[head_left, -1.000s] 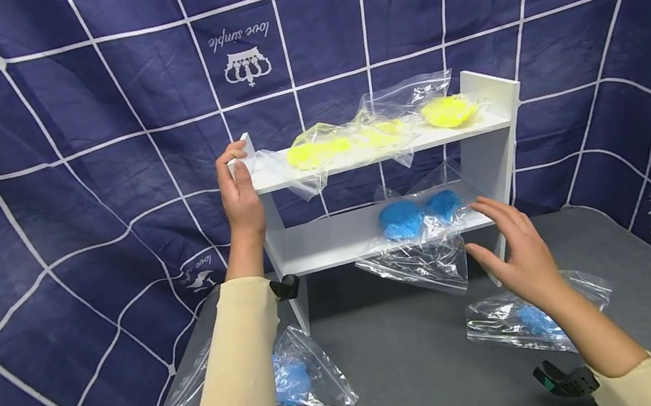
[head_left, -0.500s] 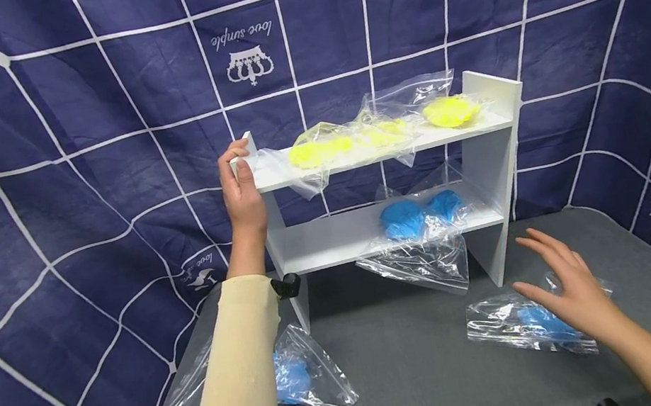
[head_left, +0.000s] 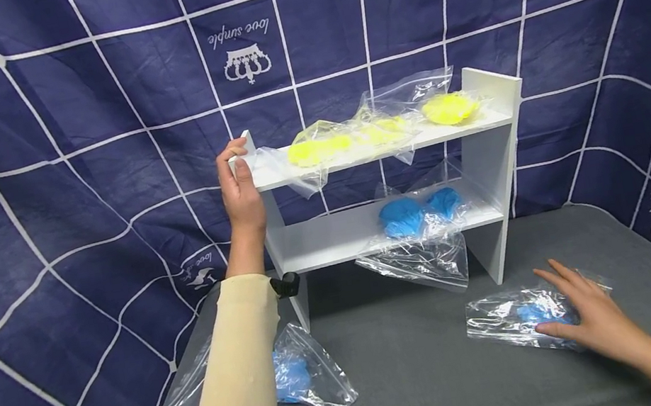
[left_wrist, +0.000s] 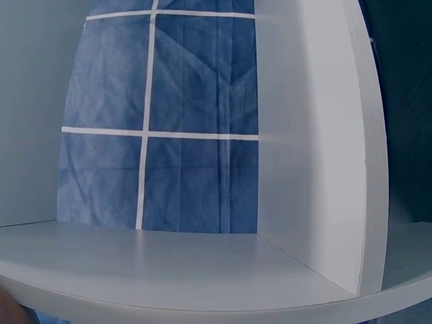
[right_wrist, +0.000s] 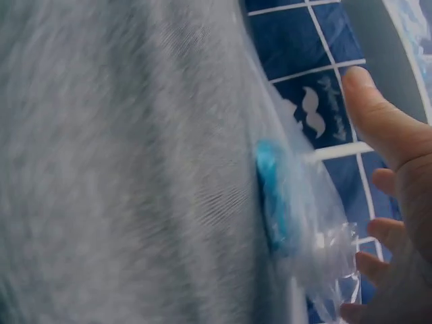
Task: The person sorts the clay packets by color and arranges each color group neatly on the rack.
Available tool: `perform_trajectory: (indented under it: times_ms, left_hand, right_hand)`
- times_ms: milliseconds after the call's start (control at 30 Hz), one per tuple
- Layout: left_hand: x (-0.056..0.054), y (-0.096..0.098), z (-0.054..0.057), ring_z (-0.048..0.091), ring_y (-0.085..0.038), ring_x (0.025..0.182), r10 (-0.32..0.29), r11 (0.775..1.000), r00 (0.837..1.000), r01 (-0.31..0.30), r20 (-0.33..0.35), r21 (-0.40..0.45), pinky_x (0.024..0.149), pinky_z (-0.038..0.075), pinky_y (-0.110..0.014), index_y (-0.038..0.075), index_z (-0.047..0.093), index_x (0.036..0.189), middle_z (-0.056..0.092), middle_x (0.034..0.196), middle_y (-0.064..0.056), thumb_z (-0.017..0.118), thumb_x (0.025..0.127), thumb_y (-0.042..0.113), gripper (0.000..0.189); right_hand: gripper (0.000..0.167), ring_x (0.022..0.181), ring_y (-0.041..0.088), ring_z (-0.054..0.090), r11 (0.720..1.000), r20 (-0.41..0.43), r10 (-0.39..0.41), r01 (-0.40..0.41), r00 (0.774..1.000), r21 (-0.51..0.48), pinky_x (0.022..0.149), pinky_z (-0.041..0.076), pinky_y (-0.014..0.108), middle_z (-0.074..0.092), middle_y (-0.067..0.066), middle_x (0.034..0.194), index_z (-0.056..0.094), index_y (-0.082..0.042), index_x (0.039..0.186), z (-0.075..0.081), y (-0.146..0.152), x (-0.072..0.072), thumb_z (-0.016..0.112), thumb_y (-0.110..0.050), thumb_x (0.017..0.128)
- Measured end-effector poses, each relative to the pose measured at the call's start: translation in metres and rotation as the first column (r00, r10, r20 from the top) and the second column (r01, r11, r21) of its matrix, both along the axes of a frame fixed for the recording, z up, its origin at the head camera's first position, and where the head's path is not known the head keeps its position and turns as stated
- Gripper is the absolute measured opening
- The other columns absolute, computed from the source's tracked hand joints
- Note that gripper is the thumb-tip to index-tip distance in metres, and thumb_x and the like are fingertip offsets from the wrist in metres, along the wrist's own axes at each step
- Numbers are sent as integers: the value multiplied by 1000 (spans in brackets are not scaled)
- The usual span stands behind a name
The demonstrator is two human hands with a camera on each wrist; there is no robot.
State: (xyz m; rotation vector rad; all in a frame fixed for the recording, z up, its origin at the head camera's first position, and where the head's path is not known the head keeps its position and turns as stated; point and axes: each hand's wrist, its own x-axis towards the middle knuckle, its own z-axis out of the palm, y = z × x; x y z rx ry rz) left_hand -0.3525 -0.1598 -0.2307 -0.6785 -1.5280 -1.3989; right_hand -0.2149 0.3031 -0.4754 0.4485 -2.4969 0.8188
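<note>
My left hand (head_left: 241, 192) grips the upper left end of a white two-tier shelf (head_left: 334, 252), thumb at the front and fingers over the side panel. In the head view my right hand (head_left: 593, 316) is spread over a clear zip bag with a blue lump (head_left: 534, 313) on the grey surface at the right. The right wrist view shows the fingers apart and that bag (right_wrist: 277, 202) beyond them; whether they touch it I cannot tell. Bags with yellow lumps (head_left: 450, 109) lie along the top tier. Blue lumps (head_left: 402, 217) in clear bags rest on the lower tier, one bag end hanging over its front edge.
Another clear bag with a blue lump (head_left: 292, 379) lies on the grey surface (head_left: 406, 376) at the left, partly behind my left sleeve (head_left: 233, 384). A dark blue cloth (head_left: 150, 81) with white lines hangs behind and at both sides.
My right hand has left the lower tier's right end and come down and to the right, over the bag on the surface. My left hand has stayed on the shelf.
</note>
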Motion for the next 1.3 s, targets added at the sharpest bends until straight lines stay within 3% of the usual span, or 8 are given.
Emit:
perform_trajectory:
  times_ms: [167, 400, 500, 633, 733, 833, 1067, 1300]
  left_hand:
    - [0, 1, 0, 43, -41, 139, 10, 1000, 1000, -10, 3, 0, 118, 29, -28, -18, 41, 108, 51, 133, -32, 31, 103, -3, 19]
    - [0, 1, 0, 43, -40, 138, 9, 1000, 1000, -9, -1, 5, 117, 30, -28, -19, 42, 107, 52, 133, -32, 31, 103, -4, 19]
    - [0, 1, -1, 43, -41, 139, 4, 1000, 1000, -4, -2, 2, 118, 29, -28, -19, 42, 107, 52, 133, -32, 31, 103, -4, 19]
    - [-1, 1, -1, 43, -41, 139, 4, 1000, 1000, -4, -3, -2, 120, 28, -29, -20, 42, 108, 52, 134, -33, 32, 103, -3, 20]
    - [-1, 1, -1, 43, -40, 139, 8, 1000, 1000, -8, 0, 1, 119, 28, -28, -19, 42, 108, 52, 134, -32, 32, 103, -2, 20]
    - [-1, 1, -1, 43, -40, 139, 10, 1000, 1000, -10, 1, 4, 119, 29, -28, -19, 42, 108, 52, 134, -32, 32, 103, -3, 20]
    - [-1, 0, -2, 44, -39, 139, 22, 1000, 1000, -22, 5, 3, 119, 28, -29, -18, 42, 108, 53, 134, -31, 33, 103, -1, 20]
    - [1, 1, -1, 44, -39, 139, 20, 1000, 1000, -20, 9, 5, 118, 29, -28, -18, 43, 109, 53, 134, -30, 33, 104, 0, 21]
  right_hand:
    - [100, 124, 69, 34, 999, 48, -11, 9, 999, 40, 89, 23, 83, 32, 37, 152, 41, -15, 151, -14, 7, 0, 90, -26, 65]
    - [96, 121, 74, 33, 999, 71, 37, -36, 997, -10, 97, 12, 86, 32, 43, 148, 42, -10, 150, -24, 12, 0, 89, -20, 67]
    - [95, 120, 72, 37, 999, 56, 43, -42, 997, -15, 97, 14, 87, 36, 43, 144, 43, -9, 149, -30, 14, 0, 89, -18, 66]
    - [90, 126, 54, 45, 999, -12, 24, -23, 1000, 47, 99, 25, 80, 49, 37, 138, 48, -9, 145, -36, 15, -1, 89, -20, 65]
    - [87, 119, 42, 52, 992, -81, -4, 14, 997, 126, 104, 32, 54, 59, 28, 131, 53, -11, 142, -37, 14, -1, 90, -24, 64]
    - [83, 106, 37, 56, 983, -121, -24, 46, 992, 179, 93, 31, 35, 66, 18, 124, 57, -15, 138, -35, 12, 1, 91, -27, 63]
    - [73, 88, 17, 59, 967, -145, -76, 109, 987, 230, 71, 45, 33, 73, 4, 110, 64, -25, 131, -29, 9, 6, 91, -31, 64]
    - [70, 88, 7, 58, 975, -120, -80, 103, 989, 197, 67, 45, 29, 73, 6, 107, 66, -26, 127, -28, 5, 6, 93, -26, 62]
